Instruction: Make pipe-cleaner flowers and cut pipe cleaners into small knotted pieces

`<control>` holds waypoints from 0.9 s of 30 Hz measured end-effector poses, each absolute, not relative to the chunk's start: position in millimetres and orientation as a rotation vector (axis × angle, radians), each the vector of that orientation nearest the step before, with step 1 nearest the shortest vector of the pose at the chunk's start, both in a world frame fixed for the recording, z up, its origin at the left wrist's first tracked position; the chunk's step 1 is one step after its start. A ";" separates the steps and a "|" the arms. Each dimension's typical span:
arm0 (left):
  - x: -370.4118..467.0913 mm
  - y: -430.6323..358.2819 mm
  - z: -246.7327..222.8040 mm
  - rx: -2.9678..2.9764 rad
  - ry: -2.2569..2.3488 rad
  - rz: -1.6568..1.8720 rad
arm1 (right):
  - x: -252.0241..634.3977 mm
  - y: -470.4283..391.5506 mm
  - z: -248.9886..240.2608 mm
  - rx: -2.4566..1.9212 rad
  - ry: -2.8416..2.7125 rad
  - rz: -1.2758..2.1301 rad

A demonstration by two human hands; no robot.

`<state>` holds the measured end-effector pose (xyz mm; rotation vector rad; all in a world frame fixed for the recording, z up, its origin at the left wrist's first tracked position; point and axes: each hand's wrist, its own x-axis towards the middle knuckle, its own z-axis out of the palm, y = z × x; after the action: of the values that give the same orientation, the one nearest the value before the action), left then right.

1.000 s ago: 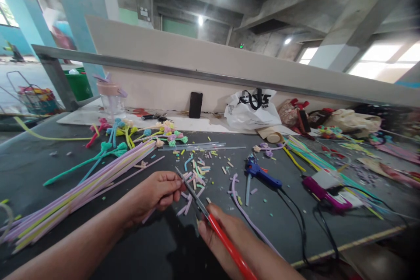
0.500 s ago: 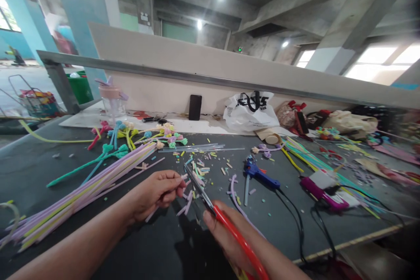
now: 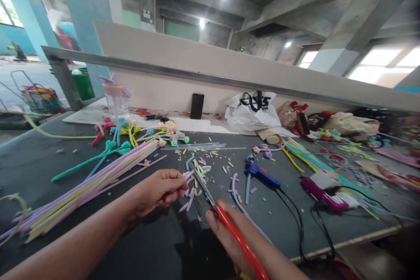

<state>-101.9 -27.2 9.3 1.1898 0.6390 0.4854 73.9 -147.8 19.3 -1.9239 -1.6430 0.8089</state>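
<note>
My left hand (image 3: 169,187) is closed in a pinch on a pale purple pipe cleaner (image 3: 187,175), whose short end pokes out past the fingertips. Wrapped around the red handle of a pair of scissors (image 3: 210,197), my right hand (image 3: 226,227) holds the blades pointing away, close beside that end. Whether the blades touch it I cannot tell. Below and beyond the blades lie many short cut pieces (image 3: 205,168) in purple, yellow, peach and blue. A long bundle of pipe cleaners (image 3: 95,186) lies to the left of my left hand.
Right of the scissors are a curved purple pipe cleaner (image 3: 236,192), a blue glue gun (image 3: 260,174) with its cord and a magenta tool (image 3: 323,194). Twisted flowers (image 3: 114,148), a phone (image 3: 197,106), a lidded cup (image 3: 115,98) and a white bag (image 3: 252,111) stand farther back.
The view has shifted slightly, moving the scene a little to the right. The purple end shows a bit more beyond my left fingertips, near the blades. Both hands keep their holds.
</note>
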 end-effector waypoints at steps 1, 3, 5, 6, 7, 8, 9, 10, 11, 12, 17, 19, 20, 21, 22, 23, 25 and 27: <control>-101.6 -27.2 9.7 1.191 0.637 0.488 | 74.4 -148.7 20.4 -1.909 -1.656 0.812; -101.0 -27.2 10.4 1.196 0.642 0.494 | 74.9 -150.1 20.3 -1.845 -1.721 0.812; -100.5 -27.2 11.0 1.203 0.649 0.496 | 74.4 -150.6 18.1 -1.787 -1.776 0.815; -100.4 -27.3 11.3 1.208 0.651 0.494 | 73.8 -150.4 16.9 -1.775 -1.781 0.815; -100.3 -27.5 11.5 1.212 0.651 0.493 | 73.0 -149.9 15.9 -1.777 -1.774 0.816; -100.3 -27.7 11.7 1.215 0.648 0.491 | 72.2 -149.4 15.1 -1.785 -1.758 0.809; -100.3 -27.9 11.9 1.219 0.645 0.488 | 71.5 -148.8 14.6 -1.791 -1.743 0.801; -100.2 -28.2 12.1 1.222 0.645 0.486 | 71.1 -148.2 14.3 -1.796 -1.728 0.795; -100.1 -28.5 12.3 1.225 0.647 0.486 | 70.9 -147.8 14.2 -1.797 -1.721 0.793; -100.0 -28.7 12.5 1.227 0.651 0.485 | 71.0 -147.6 14.2 -1.794 -1.724 0.797; -99.2 -28.9 13.1 1.235 0.666 0.484 | 72.8 -147.3 14.2 -1.810 -1.780 0.795; -98.9 -28.5 12.9 1.228 0.665 0.480 | 72.9 -147.0 15.7 -1.834 -1.814 0.780; -98.8 -28.2 12.9 1.224 0.666 0.478 | 72.7 -146.8 17.1 -1.848 -1.830 0.770; -98.6 -28.0 13.0 1.221 0.666 0.475 | 72.5 -146.5 18.8 -1.859 -1.846 0.767; -98.4 -27.8 13.1 1.220 0.666 0.474 | 72.2 -146.2 20.7 -1.867 -1.863 0.764; -98.2 -27.7 13.3 1.221 0.666 0.474 | 71.9 -145.9 22.5 -1.874 -1.876 0.765; -97.9 -27.4 13.5 1.225 0.669 0.473 | 71.3 -145.1 25.4 -1.889 -1.882 0.783; -98.3 -27.3 13.3 1.227 0.677 0.469 | 70.3 -144.5 26.4 -1.917 -1.868 0.802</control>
<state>-98.3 -27.3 13.3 1.2271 0.6769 0.4693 70.3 -144.5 26.4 -1.9167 -1.8676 0.8021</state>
